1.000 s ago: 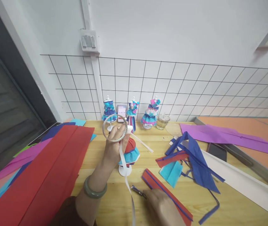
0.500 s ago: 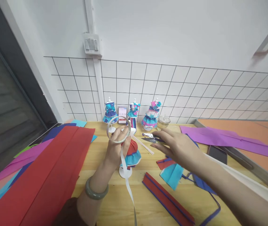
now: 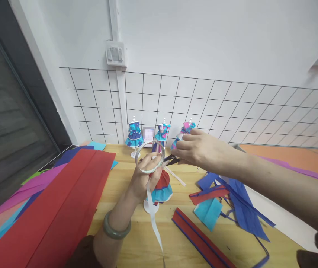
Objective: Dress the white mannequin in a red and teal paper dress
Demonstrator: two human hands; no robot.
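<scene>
My left hand [image 3: 146, 176] is closed around the top of a small dress form, with a roll of white tape [image 3: 139, 150] round its fingers. A loose white strip [image 3: 153, 223] hangs from it. Below the hand shows the form's red skirt [image 3: 163, 179] with a light blue ruffle [image 3: 162, 193], above a white round base [image 3: 151, 207]. My right hand [image 3: 190, 149] grips dark scissors [image 3: 172, 160], whose blades point left beside my left fingers. What the blade tips touch is hard to make out.
Three small dressed forms [image 3: 134, 134] and a phone [image 3: 148, 136] stand along the wall. Long red cloth [image 3: 72, 193] covers the left. Red strips [image 3: 198, 236], light blue cloth [image 3: 209, 212] and blue pieces [image 3: 241, 204] lie at the right.
My right hand has moved up and towards my left hand, bringing the scissors to its fingers. The view has shifted slightly; my left hand still grips the form and tape.
</scene>
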